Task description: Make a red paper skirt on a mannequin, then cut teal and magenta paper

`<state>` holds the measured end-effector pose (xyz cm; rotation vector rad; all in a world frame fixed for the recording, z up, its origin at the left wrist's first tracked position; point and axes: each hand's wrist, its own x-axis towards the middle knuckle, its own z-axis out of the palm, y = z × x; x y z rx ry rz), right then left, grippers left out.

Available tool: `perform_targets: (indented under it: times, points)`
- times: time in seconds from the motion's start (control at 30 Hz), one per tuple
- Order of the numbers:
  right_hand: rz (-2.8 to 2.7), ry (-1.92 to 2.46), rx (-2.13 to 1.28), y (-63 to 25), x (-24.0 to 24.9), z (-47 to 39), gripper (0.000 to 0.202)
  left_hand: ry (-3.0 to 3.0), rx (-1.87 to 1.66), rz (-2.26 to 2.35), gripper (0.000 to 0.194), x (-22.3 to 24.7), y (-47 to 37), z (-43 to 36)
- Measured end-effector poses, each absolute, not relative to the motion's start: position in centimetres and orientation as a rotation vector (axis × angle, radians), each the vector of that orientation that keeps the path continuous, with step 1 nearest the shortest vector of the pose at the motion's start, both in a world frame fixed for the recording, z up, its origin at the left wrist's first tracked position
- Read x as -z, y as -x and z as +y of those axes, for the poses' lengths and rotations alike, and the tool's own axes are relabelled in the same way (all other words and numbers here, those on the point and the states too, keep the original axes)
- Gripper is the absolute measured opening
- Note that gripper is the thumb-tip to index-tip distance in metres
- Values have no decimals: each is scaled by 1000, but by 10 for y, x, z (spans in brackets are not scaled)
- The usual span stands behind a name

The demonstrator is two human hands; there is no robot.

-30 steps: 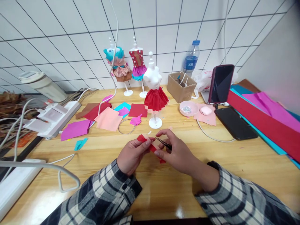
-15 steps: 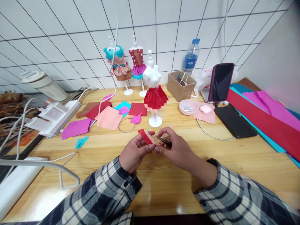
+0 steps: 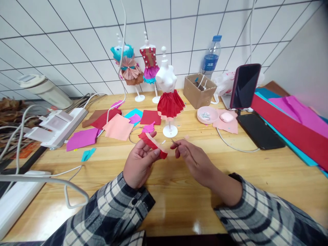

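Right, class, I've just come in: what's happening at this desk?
A person in a plaid shirt holds a folded red paper strip in the left hand and thin tweezers in the right hand, just apart from it. Ahead stands a white mannequin wearing a red pleated skirt, among loose coloured paper pieces.

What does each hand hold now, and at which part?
The left hand pinches a red paper strip along its middle. The right hand holds thin tweezers by the handle; only the tip shows.
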<state>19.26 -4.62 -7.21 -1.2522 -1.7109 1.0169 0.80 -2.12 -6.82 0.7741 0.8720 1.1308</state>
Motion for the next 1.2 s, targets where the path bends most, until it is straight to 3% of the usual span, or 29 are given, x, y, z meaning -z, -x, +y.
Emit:
perform_targets:
  times: [0.2,0.83,1.2]
  points:
    - [-1840,1226,-1129,-192,73,-47,37,-827,-1079,793,51,61,-2,-20]
    - [-1783,1130,-1441,-178,77,-60,34,-999,-1131,922,59,66,-2,-17]
    - [-1858,1172,-1348,-175,76,-60,32,-1073,-1144,967,61,73,0,-16]
